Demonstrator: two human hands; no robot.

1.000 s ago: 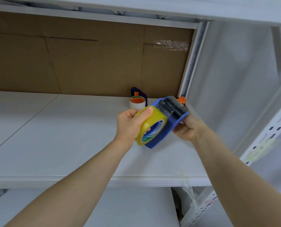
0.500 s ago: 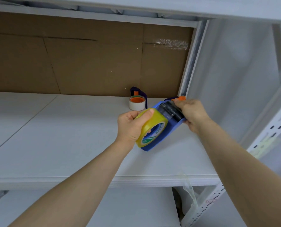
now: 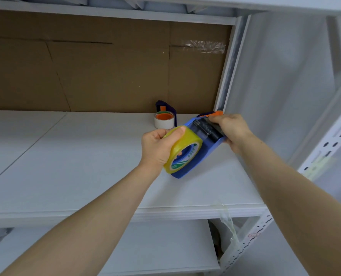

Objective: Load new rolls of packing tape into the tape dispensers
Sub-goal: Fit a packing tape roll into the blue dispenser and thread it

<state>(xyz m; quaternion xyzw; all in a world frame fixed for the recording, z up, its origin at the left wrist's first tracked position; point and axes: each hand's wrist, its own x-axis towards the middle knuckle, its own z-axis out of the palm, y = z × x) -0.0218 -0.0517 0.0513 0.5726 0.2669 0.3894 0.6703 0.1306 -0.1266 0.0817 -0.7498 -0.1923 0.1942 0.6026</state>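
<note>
Fingers [image 3: 178, 131] of our left hand [image 3: 157, 148] curl round the yellow roll [image 3: 188, 140], seated in the blue dispenser [image 3: 204, 154] over the shelf [image 3: 86, 166]; our right hand [image 3: 231, 130] grips the dispenser's far end. 1 white roll [image 3: 164, 122] stands behind.

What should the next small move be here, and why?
Probably thread the tape's free end past the black roller toward the cutter. The yellow tape roll already sits in the blue dispenser, gripped by the left hand, and the right hand holds the roller end. I can't see tape fed past it.
</note>
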